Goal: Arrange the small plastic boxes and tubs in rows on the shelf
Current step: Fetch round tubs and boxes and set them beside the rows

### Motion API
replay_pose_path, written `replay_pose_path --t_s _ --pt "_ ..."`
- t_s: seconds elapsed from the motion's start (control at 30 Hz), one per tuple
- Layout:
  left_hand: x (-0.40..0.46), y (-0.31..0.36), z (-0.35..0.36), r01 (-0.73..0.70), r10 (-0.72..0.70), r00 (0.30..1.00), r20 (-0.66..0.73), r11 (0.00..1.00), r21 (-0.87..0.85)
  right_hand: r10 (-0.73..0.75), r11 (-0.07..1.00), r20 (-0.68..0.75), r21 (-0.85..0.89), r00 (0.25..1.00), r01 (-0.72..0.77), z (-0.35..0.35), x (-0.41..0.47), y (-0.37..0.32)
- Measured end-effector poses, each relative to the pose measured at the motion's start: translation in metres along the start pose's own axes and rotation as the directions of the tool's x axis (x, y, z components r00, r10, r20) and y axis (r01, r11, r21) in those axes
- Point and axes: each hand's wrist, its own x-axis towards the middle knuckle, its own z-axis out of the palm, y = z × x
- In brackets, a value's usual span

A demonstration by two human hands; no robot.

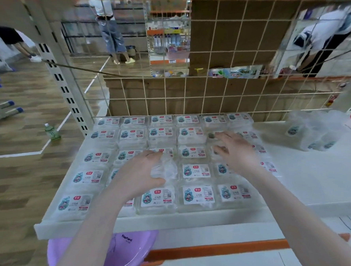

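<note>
Several clear plastic boxes with white and blue labels [195, 170] lie in rows on the left part of the white shelf [309, 182]. My left hand [140, 174] is closed around one clear box [164, 167] in the middle of the rows, tilted so its label is hidden. Over the boxes in the fifth column hovers my right hand [236, 149], fingers spread, holding nothing. A pack of clear tubs in crinkled plastic wrap [314, 131] stands at the back right of the shelf.
A wire grid panel [188, 95] backs the shelf, with brown cardboard behind it. A purple basin [128, 253] sits on the shelf below. A green bottle [51, 132] stands on the wooden floor at left. People stand in the aisles beyond.
</note>
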Motion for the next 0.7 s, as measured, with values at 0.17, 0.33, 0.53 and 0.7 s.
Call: replay_pose_path --t_s 0.17,0.33,0.53,0.7 --pt "0.003 0.025 0.001 -0.007 0.007 1.0 0.001 0.999 0.042 0.074 0.997 -0.102 -0.018 0.992 -0.077 -0.023 -0.037 0.047" --pt "0.016 0.067 0.008 -0.005 0.006 1.0 -0.019 0.997 0.072 0.117 0.992 -0.122 -0.025 0.986 -0.121 -0.035 -0.059 0.095" --pt "0.036 0.129 0.032 0.035 -0.035 0.999 0.004 0.998 0.047 0.069 0.997 -0.157 -0.035 0.985 -0.075 -0.046 -0.076 0.152" --pt "0.045 0.162 0.052 0.071 -0.073 0.997 0.033 0.995 0.072 0.053 0.998 -0.064 -0.031 0.997 -0.055 -0.046 -0.077 0.179"
